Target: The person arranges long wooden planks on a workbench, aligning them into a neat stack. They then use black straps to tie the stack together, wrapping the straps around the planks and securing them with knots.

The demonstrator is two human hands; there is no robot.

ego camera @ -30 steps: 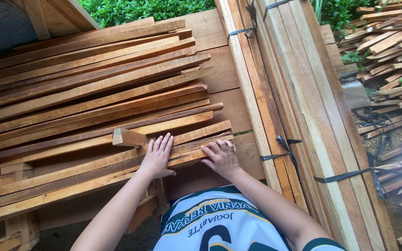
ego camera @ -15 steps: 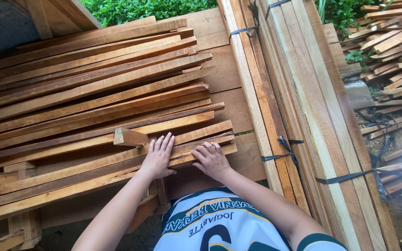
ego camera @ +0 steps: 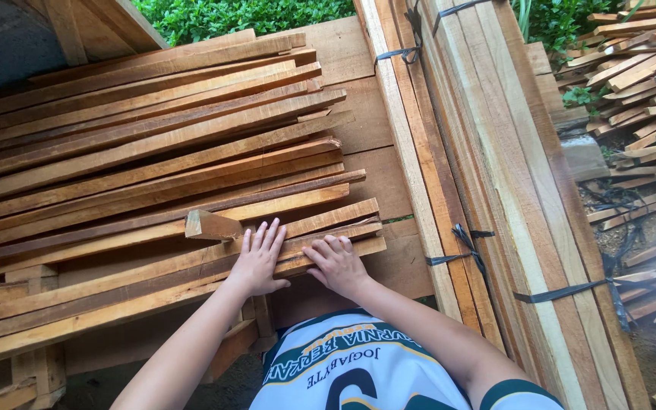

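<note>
Left hand [ego camera: 258, 262] lay flat, palm down, fingers spread and released, on the near slats of the slat stack [ego camera: 146, 175]; no grasp. Right hand [ego camera: 337, 264] rested just beside it on the same slats, fingers bent downward over the front edge of the nearest slat [ego camera: 191, 281], pressing rather than closed round it; thumb position under the edge couldn't be told. Hands were near each other, not touching. Stack lay on a wooden platform [ego camera: 377, 175], slats running approx. left to right, ends uneven. A short offcut block [ego camera: 212, 225] sat on top of the stack, just left of the left hand's fingertips, apart from them. To the right, strapped board bundles [ego camera: 495, 190] w/ black bands [ego camera: 465, 243] ran top to bottom. Loose slats [ego camera: 647, 83] were piled far right on the ground. Green foliage [ego camera: 244, 14] showed along the top
</note>
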